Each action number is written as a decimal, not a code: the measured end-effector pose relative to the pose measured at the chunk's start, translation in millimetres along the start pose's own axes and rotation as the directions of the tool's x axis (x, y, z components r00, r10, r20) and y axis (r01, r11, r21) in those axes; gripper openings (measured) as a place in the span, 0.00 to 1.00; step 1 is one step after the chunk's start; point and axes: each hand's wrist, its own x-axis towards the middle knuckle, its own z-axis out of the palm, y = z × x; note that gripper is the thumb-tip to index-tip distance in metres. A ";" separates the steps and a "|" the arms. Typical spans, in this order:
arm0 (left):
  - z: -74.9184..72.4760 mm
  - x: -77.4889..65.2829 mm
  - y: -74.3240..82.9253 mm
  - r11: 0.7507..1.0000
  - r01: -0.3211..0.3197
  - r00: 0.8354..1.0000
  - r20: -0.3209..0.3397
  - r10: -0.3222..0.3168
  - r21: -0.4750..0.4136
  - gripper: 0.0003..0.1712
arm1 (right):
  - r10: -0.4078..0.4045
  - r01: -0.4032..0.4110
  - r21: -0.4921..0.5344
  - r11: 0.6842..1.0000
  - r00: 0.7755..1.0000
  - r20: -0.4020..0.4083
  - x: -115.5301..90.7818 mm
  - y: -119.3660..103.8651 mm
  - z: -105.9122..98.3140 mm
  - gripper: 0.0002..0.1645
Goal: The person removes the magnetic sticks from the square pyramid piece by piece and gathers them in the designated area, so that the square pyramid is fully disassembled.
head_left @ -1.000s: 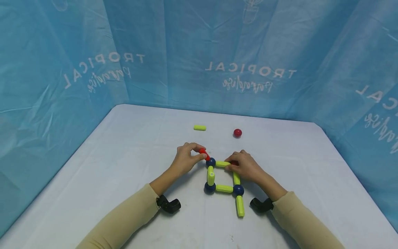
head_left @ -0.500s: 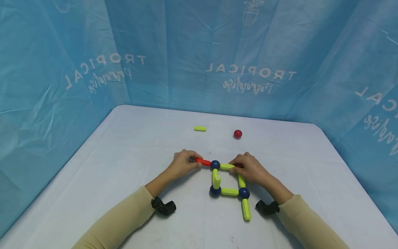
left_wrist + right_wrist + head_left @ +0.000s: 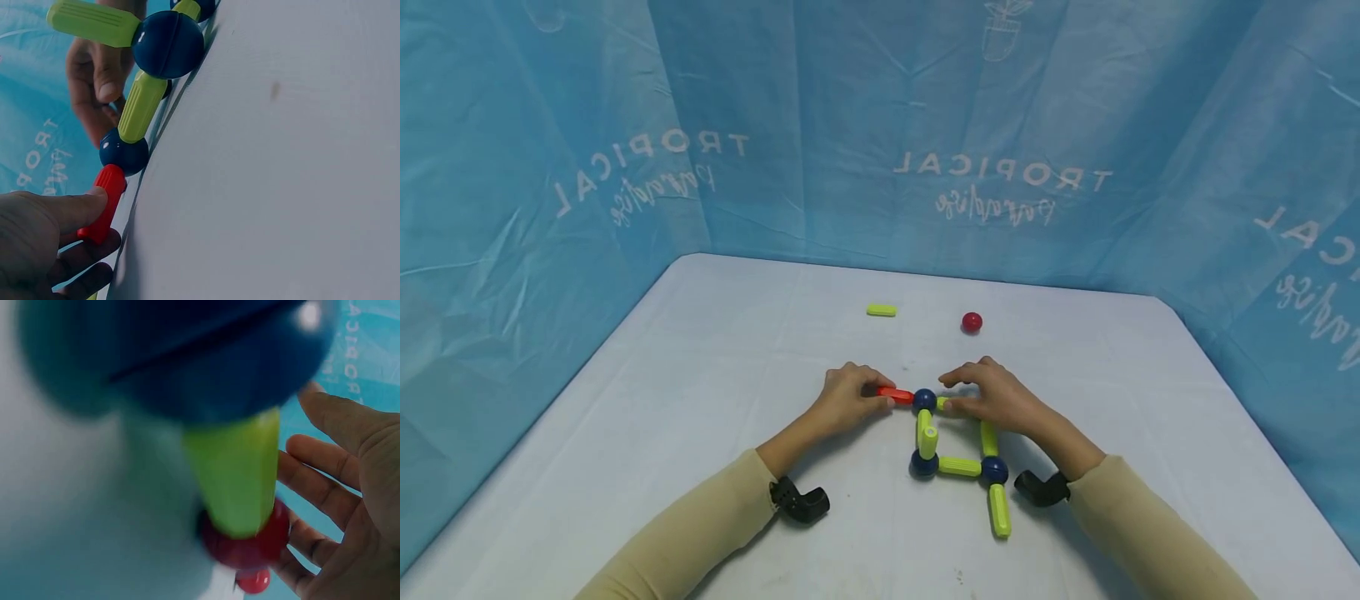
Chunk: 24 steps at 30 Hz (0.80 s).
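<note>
My left hand (image 3: 850, 400) pinches a red magnetic rod (image 3: 897, 395) between thumb and fingers. The rod's other end touches the far-left dark blue ball (image 3: 924, 400) of a square of yellow-green rods. My right hand (image 3: 1000, 398) is spread at the square's far side, its thumb near a yellow-green rod (image 3: 942, 403). Hidden behind that hand in the head view, a red corner ball (image 3: 250, 540) shows in the right wrist view. From the near-left blue ball (image 3: 924, 463) one rod (image 3: 928, 442) sticks up. Another rod (image 3: 999, 511) extends toward me from the near-right blue ball (image 3: 994, 470).
A loose yellow-green rod (image 3: 882, 310) and a loose red ball (image 3: 972, 322) lie farther back on the white tabletop (image 3: 760, 333). Blue printed sheeting (image 3: 850, 125) hangs behind and along both sides of the table.
The red rod has swung down from a raised slant to point left from the blue ball. The square has shifted slightly right and nearer. My right hand's fingers have spread off the far-right corner.
</note>
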 end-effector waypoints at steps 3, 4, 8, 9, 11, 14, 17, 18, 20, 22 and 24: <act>1.8 1.3 1.1 1.000 -0.024 1.000 0.010 0.024 -0.002 0.13 | -0.006 0.006 0.015 1.000 1.000 0.015 5.2 -6.3 1.9 0.26; 2.3 1.7 1.5 1.000 -0.027 1.000 0.013 0.027 -0.003 0.13 | 0.000 0.000 0.020 1.000 1.000 0.020 6.4 -7.6 3.2 0.26; 3.3 2.3 3.1 1.000 -0.031 0.999 0.013 0.031 0.001 0.12 | 0.037 -0.038 0.015 0.999 0.999 0.026 9.7 -9.9 9.8 0.25; 3.3 2.2 3.4 0.999 -0.034 0.999 0.009 0.034 0.006 0.12 | 0.048 -0.048 0.014 0.999 0.998 0.027 10.1 -10.3 11.4 0.25; 3.3 2.2 4.0 0.999 -0.037 0.999 0.006 0.037 0.009 0.12 | 0.059 -0.059 0.007 0.998 0.998 0.028 10.6 -10.6 14.4 0.26; 3.3 2.6 4.3 0.999 -0.047 0.999 -0.003 0.047 0.015 0.12 | 0.070 -0.070 -0.002 0.998 0.997 0.024 10.4 -10.8 16.8 0.26; 3.1 3.0 4.7 0.998 -0.059 0.998 -0.013 0.059 0.015 0.11 | 0.066 -0.066 -0.014 0.998 0.998 0.010 10.1 -10.5 17.1 0.24; 3.1 3.0 4.6 0.998 -0.063 0.998 -0.017 0.063 0.015 0.11 | 0.065 -0.065 -0.018 0.998 0.998 0.006 10.1 -10.6 17.0 0.24; 2.8 2.8 4.2 0.998 -0.064 0.998 -0.020 0.064 0.012 0.10 | 0.060 -0.060 -0.019 0.998 0.998 0.005 10.3 -10.8 17.0 0.23; 2.7 2.3 3.0 0.998 -0.062 0.998 -0.023 0.062 0.014 0.10 | 0.060 -0.060 -0.021 0.998 0.998 0.011 10.9 -11.5 17.6 0.23; 2.0 1.7 1.8 0.998 -0.055 0.998 -0.023 0.056 0.012 0.10 | 0.056 -0.056 -0.023 0.998 0.998 0.017 11.6 -12.1 18.4 0.24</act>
